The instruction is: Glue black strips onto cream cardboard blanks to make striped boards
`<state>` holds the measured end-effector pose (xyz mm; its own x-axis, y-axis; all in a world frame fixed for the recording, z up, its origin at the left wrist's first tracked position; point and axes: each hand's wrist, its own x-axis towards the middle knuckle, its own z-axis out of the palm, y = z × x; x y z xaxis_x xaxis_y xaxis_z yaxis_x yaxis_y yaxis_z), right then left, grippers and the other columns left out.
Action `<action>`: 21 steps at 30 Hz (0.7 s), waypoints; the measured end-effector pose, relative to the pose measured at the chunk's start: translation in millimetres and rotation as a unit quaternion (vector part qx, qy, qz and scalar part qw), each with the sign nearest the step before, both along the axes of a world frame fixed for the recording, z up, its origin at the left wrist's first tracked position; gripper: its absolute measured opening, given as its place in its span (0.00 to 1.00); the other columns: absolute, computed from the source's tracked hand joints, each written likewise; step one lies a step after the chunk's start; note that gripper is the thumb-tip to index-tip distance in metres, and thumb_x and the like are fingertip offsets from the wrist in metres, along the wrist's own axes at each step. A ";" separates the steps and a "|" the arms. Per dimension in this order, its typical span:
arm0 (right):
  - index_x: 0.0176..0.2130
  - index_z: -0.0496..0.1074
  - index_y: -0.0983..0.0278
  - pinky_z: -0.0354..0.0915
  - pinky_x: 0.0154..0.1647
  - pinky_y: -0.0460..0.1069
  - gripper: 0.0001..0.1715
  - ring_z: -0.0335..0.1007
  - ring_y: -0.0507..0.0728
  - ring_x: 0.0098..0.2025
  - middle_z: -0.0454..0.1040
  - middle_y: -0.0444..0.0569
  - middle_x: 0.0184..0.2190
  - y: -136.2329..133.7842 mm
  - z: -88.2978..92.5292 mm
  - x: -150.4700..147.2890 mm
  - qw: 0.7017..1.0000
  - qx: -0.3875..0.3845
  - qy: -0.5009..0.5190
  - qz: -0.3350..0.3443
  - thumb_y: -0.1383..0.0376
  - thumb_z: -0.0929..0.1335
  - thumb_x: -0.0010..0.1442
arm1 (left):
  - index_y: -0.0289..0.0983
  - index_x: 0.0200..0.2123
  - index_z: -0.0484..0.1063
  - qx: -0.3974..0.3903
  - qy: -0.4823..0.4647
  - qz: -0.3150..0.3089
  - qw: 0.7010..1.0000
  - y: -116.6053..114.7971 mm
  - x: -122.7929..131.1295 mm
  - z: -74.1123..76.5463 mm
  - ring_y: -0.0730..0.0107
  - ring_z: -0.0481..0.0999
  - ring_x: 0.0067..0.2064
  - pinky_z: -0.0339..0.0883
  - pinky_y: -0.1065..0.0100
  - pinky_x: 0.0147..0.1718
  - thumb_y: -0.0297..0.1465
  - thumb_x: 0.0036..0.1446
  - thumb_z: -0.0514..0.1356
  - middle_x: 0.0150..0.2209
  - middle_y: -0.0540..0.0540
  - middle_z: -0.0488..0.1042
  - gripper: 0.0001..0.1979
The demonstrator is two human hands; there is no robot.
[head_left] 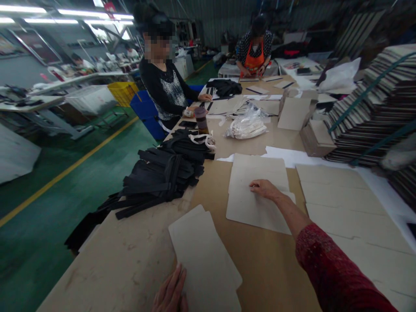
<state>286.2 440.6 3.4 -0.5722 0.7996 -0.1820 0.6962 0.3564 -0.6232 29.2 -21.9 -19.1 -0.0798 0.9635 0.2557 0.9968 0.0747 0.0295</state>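
My left hand [171, 291] lies with fingers stretched out on the left edge of some overlapping grey cardboard sheets [203, 251] near the table's front. Over a second group of grey cardboard sheets [256, 171], farther off and to the right, is my right hand [264, 189]. Its thumb and fingers are pinched together, and whatever sits between them, if anything, is too small to make out. To the left, a heap of black fabric strips [159, 173] spreads along the table edge. More grey sheets [338, 190] overlap in rows at the right.
Tall strapped stacks of boards [367, 108] stand at the right. A clear plastic bag [248, 123] and a dark cup [201, 121] sit farther back. One person [165, 86] works at the left side, another in an orange apron [255, 58] at the far end.
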 end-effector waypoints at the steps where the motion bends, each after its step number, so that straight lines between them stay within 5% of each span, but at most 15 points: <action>1: 0.37 0.80 0.60 0.63 0.40 0.47 0.12 0.71 0.55 0.35 0.80 0.45 0.33 0.9 -0.7 0.0 1.000 0.006 -0.002 -0.001 0.68 0.70 0.51 | 0.44 0.69 0.41 -0.002 -0.002 0.002 1.000 0.0 0.1 -0.3 0.60 0.73 0.56 0.72 0.62 0.51 0.25 0.60 0.52 0.59 0.43 0.70 0.37; 8: 0.39 0.79 0.64 0.59 0.52 0.54 0.12 0.66 0.63 0.48 0.75 0.56 0.43 -24.1 13.6 -1.5 0.996 0.082 0.003 -0.038 0.69 0.70 0.51 | 0.41 0.68 0.47 -0.008 -0.019 0.018 1.000 0.4 7.0 5.4 0.60 0.69 0.59 0.70 0.61 0.52 0.25 0.60 0.52 0.63 0.44 0.65 0.34; 12: 0.45 0.76 0.66 0.54 0.59 0.57 0.15 0.62 0.64 0.54 0.72 0.59 0.48 -100.1 11.2 -23.3 0.996 0.075 0.050 -0.025 0.66 0.65 0.59 | 0.40 0.66 0.54 -0.048 -0.066 0.045 0.996 -1.4 18.2 14.4 0.59 0.64 0.62 0.66 0.58 0.57 0.24 0.60 0.52 0.65 0.45 0.62 0.31; 17: 0.44 0.76 0.63 0.60 0.54 0.53 0.15 0.66 0.61 0.49 0.73 0.55 0.44 -212.9 -2.8 -63.8 0.995 -0.009 0.094 0.004 0.62 0.66 0.58 | 0.38 0.65 0.56 -0.060 -0.103 0.077 0.990 -1.9 25.6 18.8 0.56 0.61 0.64 0.64 0.53 0.59 0.24 0.59 0.52 0.66 0.41 0.60 0.30; 21: 0.44 0.75 0.65 0.59 0.55 0.55 0.17 0.65 0.64 0.50 0.71 0.58 0.45 -245.0 -6.0 -85.0 0.993 -0.048 0.099 -0.042 0.62 0.66 0.57 | 0.38 0.64 0.56 -0.068 -0.108 0.074 0.989 -3.1 26.7 18.5 0.55 0.60 0.64 0.64 0.50 0.58 0.24 0.59 0.52 0.66 0.40 0.58 0.29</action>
